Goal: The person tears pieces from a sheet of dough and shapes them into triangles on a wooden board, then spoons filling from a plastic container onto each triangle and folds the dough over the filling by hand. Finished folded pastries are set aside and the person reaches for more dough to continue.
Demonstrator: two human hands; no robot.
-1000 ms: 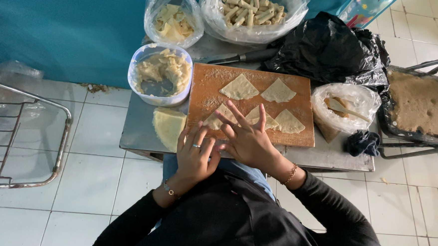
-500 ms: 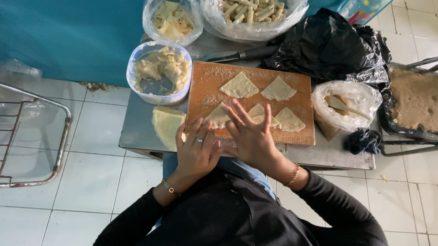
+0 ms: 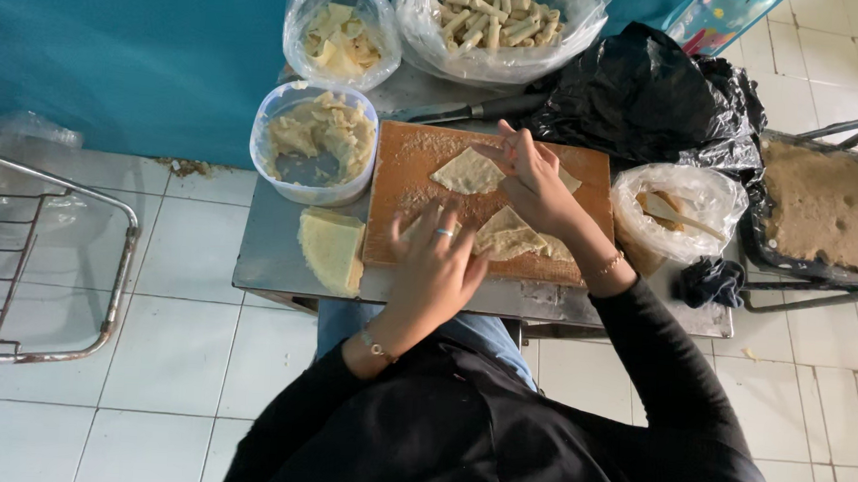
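A wooden cutting board (image 3: 409, 162) lies on a small metal table (image 3: 271, 262) and carries several pale triangular dough wrappers (image 3: 467, 172). My left hand (image 3: 437, 266) rests flat, fingers spread, on the board's near left part, over a wrapper there. My right hand (image 3: 530, 178) hovers over the far middle of the board, fingers loosely spread, touching or just above a wrapper's right edge. Another wrapper (image 3: 507, 237) lies between my two hands. Neither hand grips anything.
A stack of yellow wrappers (image 3: 332, 251) lies left of the board. A plastic tub of filling (image 3: 315, 140), two bags (image 3: 340, 31) of food, a black bag (image 3: 642, 91), a knife (image 3: 475, 107), a bagged bowl (image 3: 680, 210) and a tray of crumbs (image 3: 822, 205) surround it. A metal rack (image 3: 37, 260) stands at left.
My right hand has moved from the near middle of the board up to its far side. My left hand has shifted slightly onto the board.
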